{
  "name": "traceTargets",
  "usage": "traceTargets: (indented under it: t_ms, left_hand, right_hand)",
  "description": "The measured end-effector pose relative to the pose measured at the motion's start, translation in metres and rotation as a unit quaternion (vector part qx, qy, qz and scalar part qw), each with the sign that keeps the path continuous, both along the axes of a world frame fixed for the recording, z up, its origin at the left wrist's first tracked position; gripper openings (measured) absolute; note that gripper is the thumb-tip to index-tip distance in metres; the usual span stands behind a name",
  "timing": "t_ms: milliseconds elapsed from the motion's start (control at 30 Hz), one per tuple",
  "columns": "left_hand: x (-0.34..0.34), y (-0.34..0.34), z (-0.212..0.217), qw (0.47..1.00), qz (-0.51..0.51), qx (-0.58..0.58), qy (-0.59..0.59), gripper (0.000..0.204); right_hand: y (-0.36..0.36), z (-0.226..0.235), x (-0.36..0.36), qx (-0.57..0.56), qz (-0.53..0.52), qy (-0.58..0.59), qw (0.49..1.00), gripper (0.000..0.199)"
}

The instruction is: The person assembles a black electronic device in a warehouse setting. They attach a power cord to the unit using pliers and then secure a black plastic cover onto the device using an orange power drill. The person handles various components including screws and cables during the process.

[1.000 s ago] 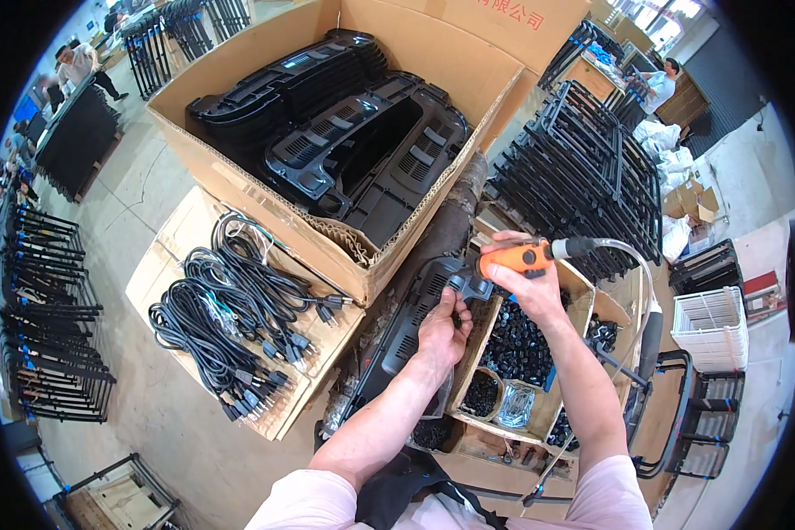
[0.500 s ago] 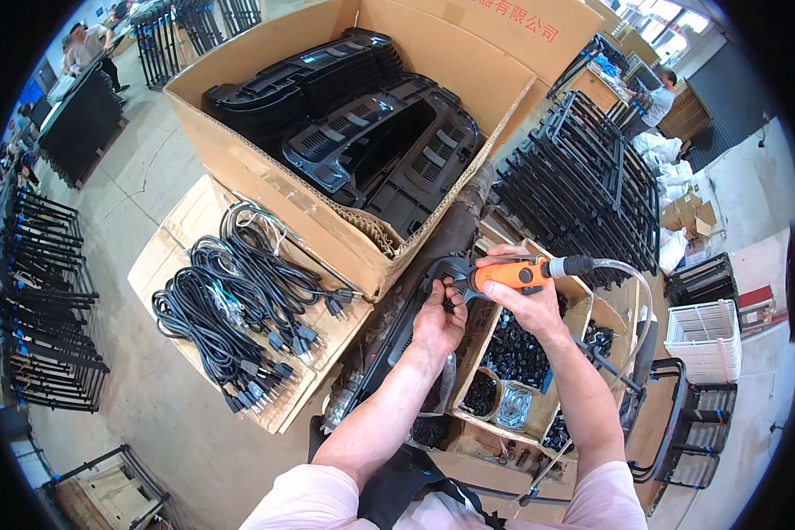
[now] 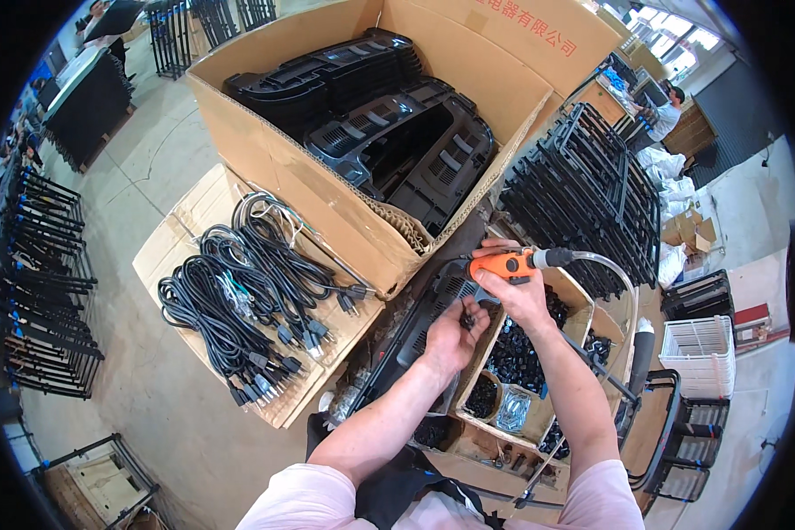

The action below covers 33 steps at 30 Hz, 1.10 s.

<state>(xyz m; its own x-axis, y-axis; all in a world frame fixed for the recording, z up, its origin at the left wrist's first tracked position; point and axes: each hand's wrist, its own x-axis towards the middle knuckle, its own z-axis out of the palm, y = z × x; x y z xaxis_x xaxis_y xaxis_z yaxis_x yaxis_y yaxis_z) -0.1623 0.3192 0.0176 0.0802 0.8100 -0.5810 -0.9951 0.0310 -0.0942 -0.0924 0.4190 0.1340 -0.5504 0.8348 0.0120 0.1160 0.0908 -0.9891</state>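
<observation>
My right hand (image 3: 518, 296) is wrapped round an orange air screwdriver (image 3: 501, 265), held nearly level with its front end over a black plastic panel (image 3: 448, 296). A clear hose (image 3: 617, 269) curves away from the tool's rear. My left hand (image 3: 455, 337) is palm up beside the panel, just below the tool, its fingers curled over small dark bits too small to name. My right forearm passes above a parts box (image 3: 577, 329) holding black plastic pieces (image 3: 514, 355), dark screws (image 3: 481, 397) and a clear bag of silvery parts (image 3: 512, 410).
An open carton (image 3: 283, 146) of black moulded panels (image 3: 375, 132) stands ahead. Black power cords (image 3: 256, 283) lie on cardboard (image 3: 181, 221) at left. Black metal frames (image 3: 583, 194) are stacked at right, with a white basket (image 3: 700, 349) beyond. People work in the background.
My left hand has drawn back from the tool's tip, toward me and to the right. The screwdriver stays in my right hand, now turned more level. The whole view has shifted slightly.
</observation>
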Motion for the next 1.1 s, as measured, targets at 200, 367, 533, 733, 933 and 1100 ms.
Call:
traceTargets:
  t_ms: [200,367,533,733,933,1100]
  left_hand:
    - [0.009,-0.035,-0.006,0.998,-0.066,-0.013,-0.02,0.027]
    - [0.012,-0.062,0.002,0.995,-0.094,-0.032,-0.03,0.029]
    - [0.021,-0.09,-0.006,0.993,-0.113,-0.01,-0.04,0.029]
    - [0.02,-0.119,-0.015,0.988,-0.156,0.004,-0.006,0.029]
    - [0.012,-0.135,-0.005,0.989,-0.149,-0.017,0.018,0.028]
    - [0.003,-0.15,-0.012,0.986,-0.156,-0.009,0.065,0.027]
  right_hand:
    - [0.005,-0.02,-0.019,-0.002,0.011,-0.025,1.0,0.054]
    - [0.003,-0.026,-0.024,0.085,0.025,-0.076,0.993,0.03]
    - [0.005,-0.028,-0.028,0.079,0.033,-0.09,0.992,0.032]
    - [0.008,-0.031,-0.025,0.078,0.035,-0.083,0.993,0.035]
    - [0.006,-0.033,-0.026,0.059,0.023,-0.098,0.993,0.04]
    - [0.0,-0.043,-0.023,0.029,-0.041,-0.065,0.997,0.047]
